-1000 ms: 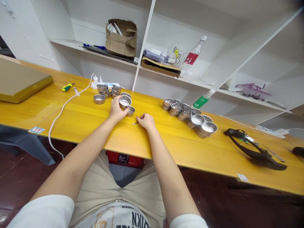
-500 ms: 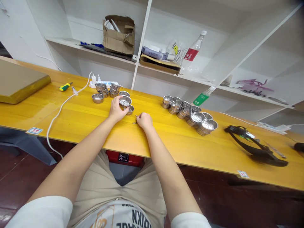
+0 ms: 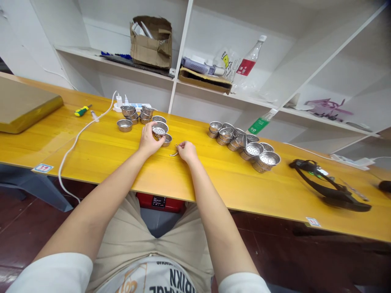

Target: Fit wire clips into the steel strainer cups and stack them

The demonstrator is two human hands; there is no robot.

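Note:
My left hand (image 3: 149,139) is closed round the near-left side of a perforated metal cup (image 3: 160,128), its thumb and fingers at the rim. Another small metal cup (image 3: 166,140) touches it at the lower right. To the right, my right hand (image 3: 186,150) pinches the end of a small, thin, curved metal piece (image 3: 174,154) just above the table. Several more metal cups (image 3: 128,110) stand stacked at the back left, with a single shallow one (image 3: 124,125) in front of them.
Several stacked perforated cups (image 3: 253,149) form a slanting group on the right of the yellow table (image 3: 159,173). Beyond them lies a black headset (image 3: 330,185). A white cable (image 3: 73,146) crosses the left side near a screwdriver (image 3: 82,110). Shelves rise behind.
My right hand has shifted slightly up, and the curved metal piece at its fingertips now shows more clearly. My left hand stays at the cup.

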